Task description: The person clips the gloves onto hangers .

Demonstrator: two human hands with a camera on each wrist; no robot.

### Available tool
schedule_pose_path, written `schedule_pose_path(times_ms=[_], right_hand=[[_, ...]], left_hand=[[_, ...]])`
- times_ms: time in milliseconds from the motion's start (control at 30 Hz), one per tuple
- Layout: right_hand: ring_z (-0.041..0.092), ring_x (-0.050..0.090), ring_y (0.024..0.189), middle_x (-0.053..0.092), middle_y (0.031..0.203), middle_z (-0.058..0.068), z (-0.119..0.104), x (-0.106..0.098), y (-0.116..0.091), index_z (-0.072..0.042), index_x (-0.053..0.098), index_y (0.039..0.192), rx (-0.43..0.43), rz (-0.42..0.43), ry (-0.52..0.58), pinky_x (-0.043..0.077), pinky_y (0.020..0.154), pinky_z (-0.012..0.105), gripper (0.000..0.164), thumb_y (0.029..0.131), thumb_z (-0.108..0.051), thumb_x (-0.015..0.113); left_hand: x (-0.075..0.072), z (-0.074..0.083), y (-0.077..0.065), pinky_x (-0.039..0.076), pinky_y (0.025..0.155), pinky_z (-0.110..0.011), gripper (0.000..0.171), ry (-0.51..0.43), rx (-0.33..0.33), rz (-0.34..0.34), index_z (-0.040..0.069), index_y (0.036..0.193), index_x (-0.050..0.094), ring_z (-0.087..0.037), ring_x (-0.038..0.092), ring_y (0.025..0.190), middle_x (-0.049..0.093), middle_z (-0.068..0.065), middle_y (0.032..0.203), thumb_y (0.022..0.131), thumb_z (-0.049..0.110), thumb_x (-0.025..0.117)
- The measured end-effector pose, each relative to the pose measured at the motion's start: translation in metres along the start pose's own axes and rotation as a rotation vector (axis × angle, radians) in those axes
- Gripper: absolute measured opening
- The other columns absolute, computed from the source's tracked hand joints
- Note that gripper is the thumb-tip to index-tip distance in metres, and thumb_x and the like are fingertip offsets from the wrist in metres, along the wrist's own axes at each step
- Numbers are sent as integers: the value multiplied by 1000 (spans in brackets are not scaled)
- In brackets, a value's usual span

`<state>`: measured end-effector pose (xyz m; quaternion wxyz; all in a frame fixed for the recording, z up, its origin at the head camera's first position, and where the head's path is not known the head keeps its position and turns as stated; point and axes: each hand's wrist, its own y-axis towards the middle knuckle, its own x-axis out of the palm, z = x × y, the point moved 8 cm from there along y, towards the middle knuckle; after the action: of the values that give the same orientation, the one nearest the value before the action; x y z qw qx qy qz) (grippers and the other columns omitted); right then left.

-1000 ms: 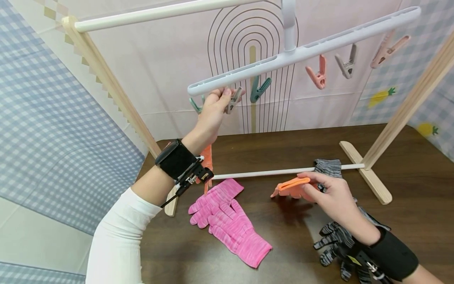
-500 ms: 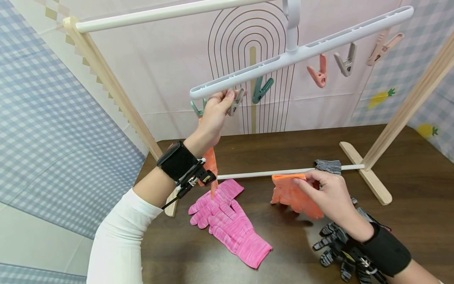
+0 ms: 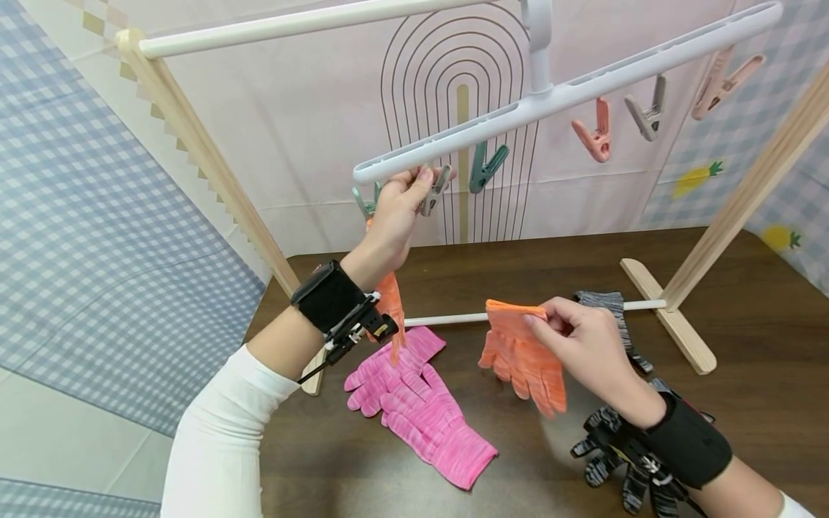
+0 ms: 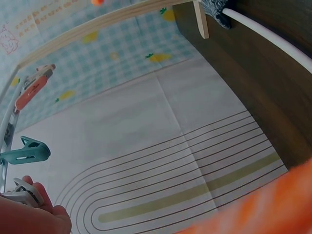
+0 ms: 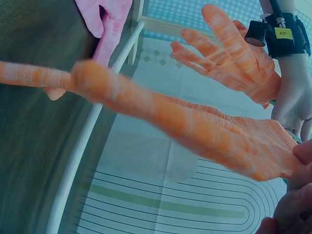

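Under the left end of the white hanger bar (image 3: 557,97), my left hand (image 3: 392,219) pinches a grey clothespin (image 3: 437,190). Behind that wrist, a first orange glove (image 3: 391,302) hangs from a pale green clothespin (image 3: 365,203). My right hand (image 3: 586,345) holds a second orange glove (image 3: 521,352) by a corner of its cuff, and the fingers of the glove dangle over the table. In the right wrist view this held glove (image 5: 195,131) stretches across, with the hanging glove (image 5: 234,53) beyond it.
Two pink gloves (image 3: 421,410) lie on the brown table (image 3: 505,446). A dark striped glove (image 3: 602,302) drapes over the low white rod (image 3: 447,319), with another striped glove (image 3: 599,467) under my right wrist. Dark green (image 3: 487,169), pink (image 3: 596,133) and other clothespins hang along the bar.
The orange glove in my right hand has come up and left, unfolding to hang down. My left hand and the hanger's near end have shifted slightly right, still with the grey clothespin.
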<state>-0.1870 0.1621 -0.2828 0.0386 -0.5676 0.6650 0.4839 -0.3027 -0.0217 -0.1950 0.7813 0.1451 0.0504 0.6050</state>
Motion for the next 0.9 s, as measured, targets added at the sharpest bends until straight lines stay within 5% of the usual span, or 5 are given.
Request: schedule_pose_path(times_ms=[367, 667, 900], right_hand=[[0, 24, 41, 28, 48, -10, -6, 6, 6, -15, 53, 66, -32, 4, 7, 20, 42, 18, 16, 76, -7, 63], [1, 22, 41, 27, 47, -9, -13, 10, 16, -14, 51, 66, -21, -16, 22, 19, 41, 20, 18, 81, -11, 60], [2, 24, 40, 29, 48, -8, -19, 11, 25, -12, 55, 68, -27, -9, 39, 20, 40, 20, 15, 82, -11, 59]], left_hand=[[2, -4, -6, 32, 97, -26, 32, -65, -16, 28, -2, 122, 43, -17, 49, 115, 51, -19, 123, 95, 15, 37], [1, -5, -8, 31, 82, -21, 29, -74, -2, 48, -2, 118, 46, -13, 48, 112, 54, -19, 121, 94, 13, 39], [2, -4, -10, 33, 96, -25, 32, -109, 5, 53, -3, 121, 45, -16, 49, 113, 53, -22, 121, 94, 12, 40]])
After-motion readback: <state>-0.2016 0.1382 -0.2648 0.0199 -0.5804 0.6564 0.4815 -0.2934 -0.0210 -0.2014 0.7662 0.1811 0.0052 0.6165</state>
